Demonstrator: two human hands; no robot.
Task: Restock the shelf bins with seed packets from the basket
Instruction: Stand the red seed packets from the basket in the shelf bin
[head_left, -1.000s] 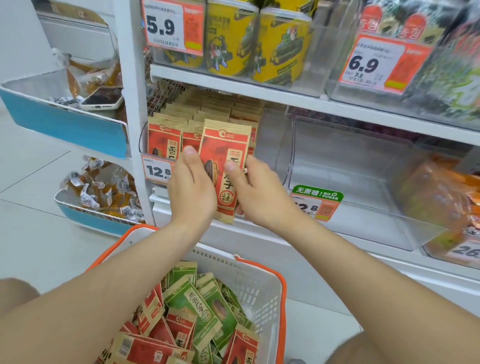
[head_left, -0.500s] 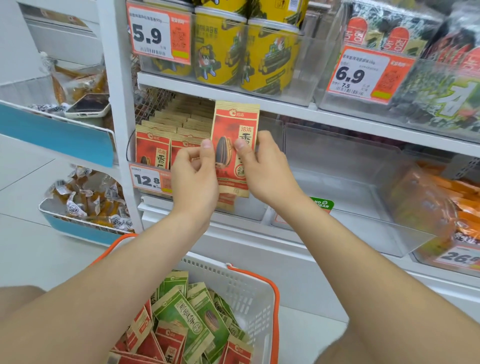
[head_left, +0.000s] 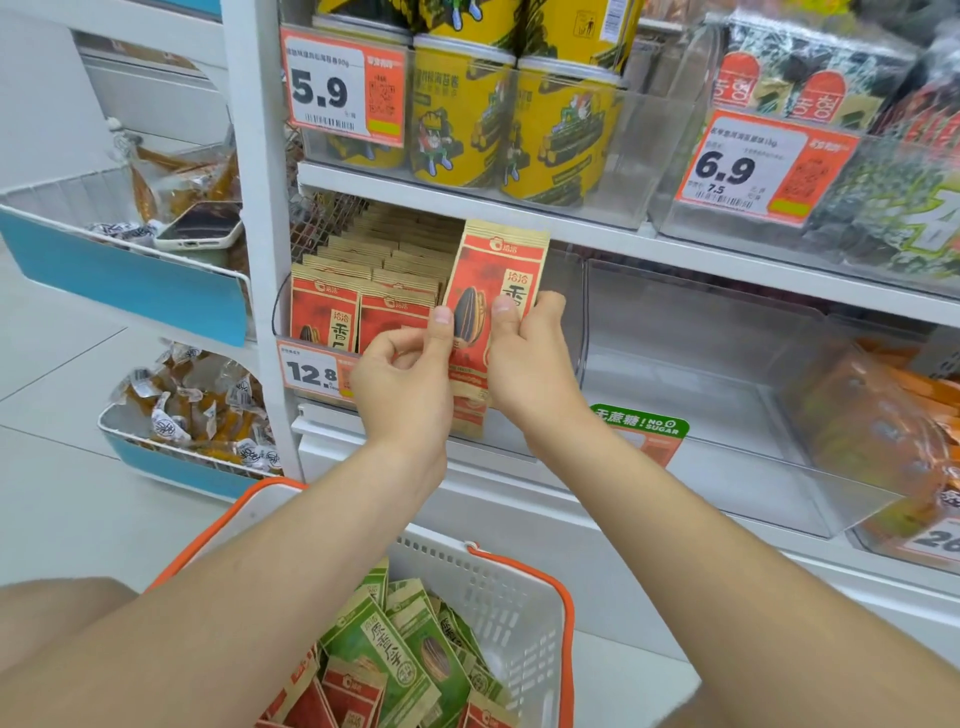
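A white shelf (head_left: 260, 208) fills the upper and right frame. Below it, at bottom centre, sits a white basket (head_left: 519, 613) with orange handles, holding a loose heap of green packets (head_left: 384, 660) and red packets (head_left: 353, 696). On the middle level, right of centre, stands an empty clear bin (head_left: 727, 364). Farther right is a bin of orange packs (head_left: 883, 426). At the left edge hang two blue racks (head_left: 130, 280) with wrapped snacks. Yellow cans (head_left: 462, 114) stand in a clear bin on the upper level, at top centre.

Left of centre on the middle level, rows of red packets (head_left: 363, 291) stand upright in their own bin, filling its left and middle part.

The left hand (head_left: 405, 379) and right hand (head_left: 530, 358) meet at centre frame. Both pinch one red packet (head_left: 493, 270), thumbs on its front and fingers behind. It is held upright before the right side of the stocked bin, just beside the rows. Its top is just under the board above. Whether it touches the rows cannot be told.

A 12.8 tag (head_left: 311, 371) hangs on that bin's front, a 5.9 tag (head_left: 343, 88) by the cans and a 6.9 tag (head_left: 758, 166) at upper right. A phone (head_left: 200, 226) lies in the upper rack.
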